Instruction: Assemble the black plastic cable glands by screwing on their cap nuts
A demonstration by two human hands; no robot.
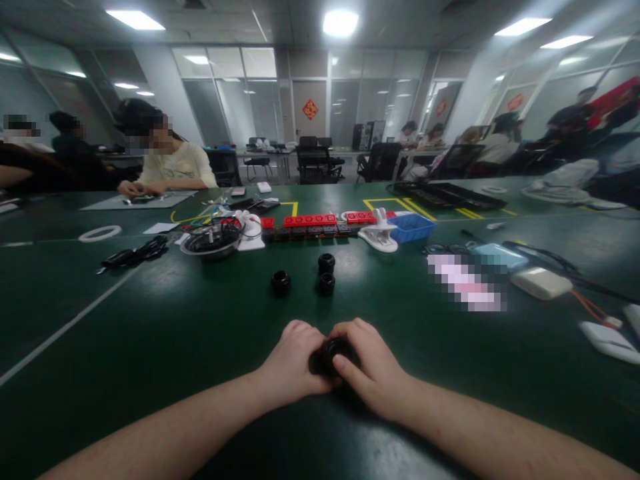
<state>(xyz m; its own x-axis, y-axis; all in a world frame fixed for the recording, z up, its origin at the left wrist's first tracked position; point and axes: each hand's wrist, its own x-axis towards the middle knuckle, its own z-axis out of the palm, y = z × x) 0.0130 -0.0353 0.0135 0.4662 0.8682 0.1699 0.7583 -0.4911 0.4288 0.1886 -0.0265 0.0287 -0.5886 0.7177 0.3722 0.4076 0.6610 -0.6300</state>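
Observation:
Close in front of me, a black round part (pixel 336 353) with a hollow-looking top is held between both hands above the green table. My left hand (pixel 297 357) is closed round its left side, fingers curled behind it. My right hand (pixel 371 365) grips the right side, the thumb pressed against its near face. Much of the part is covered by my fingers. Farther out stand three similar black pieces: a left one (pixel 281 283), a rear one (pixel 327 263) and a front one (pixel 327 284). The last two nearly touch.
Red and black strips (pixel 311 225) lie across the table's middle, between a metal bowl (pixel 213 243) and a blue bin (pixel 413 228). A white clip stand (pixel 380 233) is beside the bin. On the right are a white box (pixel 543 283) and cables; a co-worker (pixel 175 160) sits far left.

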